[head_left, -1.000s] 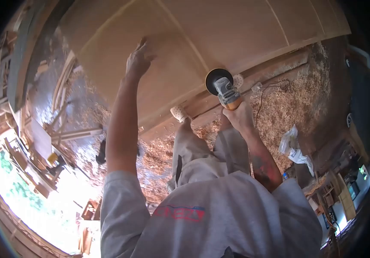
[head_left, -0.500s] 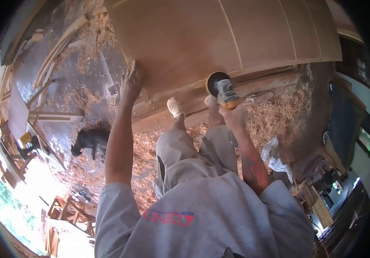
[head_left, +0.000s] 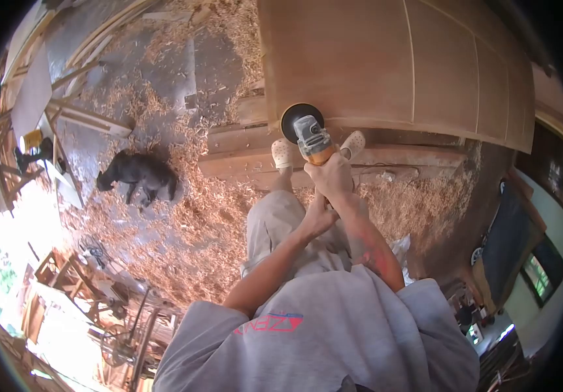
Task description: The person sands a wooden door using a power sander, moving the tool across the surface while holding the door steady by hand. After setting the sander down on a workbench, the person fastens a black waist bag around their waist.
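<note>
My right hand (head_left: 335,178) is wrapped round the body of an angle grinder (head_left: 315,145), yellow and grey, with a round black sanding disc (head_left: 294,122) on its head. The disc overlaps the near left corner of a large brown wooden panel (head_left: 340,65); whether it touches cannot be made out. Just below my right wrist, my left hand (head_left: 319,219) is closed, close against the right forearm. What its fingers hold is hidden.
Timber beams (head_left: 242,160) lie along the panel's near edge, by my cream clogs (head_left: 282,153). Wood shavings (head_left: 209,228) cover the floor. A black dog (head_left: 139,175) is on the left. Wooden frames (head_left: 52,274) are piled at lower left.
My left hand has let go of the panel's left edge and come down beside my right wrist. The grinder has moved to the panel's near left corner. My view has shifted left.
</note>
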### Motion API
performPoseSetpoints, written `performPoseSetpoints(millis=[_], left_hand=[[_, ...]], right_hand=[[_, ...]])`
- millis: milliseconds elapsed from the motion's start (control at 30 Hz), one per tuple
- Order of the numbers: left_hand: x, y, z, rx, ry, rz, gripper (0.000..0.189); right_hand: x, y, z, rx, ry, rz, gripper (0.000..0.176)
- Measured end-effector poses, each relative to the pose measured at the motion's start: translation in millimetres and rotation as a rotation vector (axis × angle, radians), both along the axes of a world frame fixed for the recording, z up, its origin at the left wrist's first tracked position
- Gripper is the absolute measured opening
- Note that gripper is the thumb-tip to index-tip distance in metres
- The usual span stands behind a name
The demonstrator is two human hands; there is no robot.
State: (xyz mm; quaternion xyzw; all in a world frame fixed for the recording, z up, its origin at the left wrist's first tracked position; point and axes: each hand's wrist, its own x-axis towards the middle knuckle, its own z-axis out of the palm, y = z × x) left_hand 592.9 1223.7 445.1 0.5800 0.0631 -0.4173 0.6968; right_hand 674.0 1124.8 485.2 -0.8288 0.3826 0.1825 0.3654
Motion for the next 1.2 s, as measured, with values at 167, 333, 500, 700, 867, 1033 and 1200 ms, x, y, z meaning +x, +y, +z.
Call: performPoseSetpoints(millis=[167, 333, 500, 700, 867, 1033, 1200], left_hand=[[22, -4, 1, -0.060, -0.101, 0.029, 0.064], [19, -7, 2, -0.047, -0.061, 0.162, 0.063], [-6, -30, -10, -0.106, -0.077, 0.134, 0.061], [-4, -45, 13, -0.208, 0.058, 0.043, 0.049], [-2, -36, 17, -0.157, 0.118, 0.076, 0.048], [-8, 4, -13, 0.032, -0.099, 0.099, 0.051], [6, 17, -11, 0.146, -0.037, -0.145, 0.047]], right_hand=[[5, 13, 8, -0.011, 0.007, 0.115, 0.054], [13, 20, 13, -0.017, 0.072, 0.171, 0.058], [-13, -1, 5, -0.128, 0.004, 0.135, 0.053], [-30, -27, 1, -0.129, -0.005, -0.030, 0.049], [-28, -23, -6, -0.100, 0.110, 0.016, 0.043], [-8, 19, -14, -0.020, 0.012, 0.222, 0.045], [4, 24, 0, -0.093, -0.137, 0.169, 0.042]])
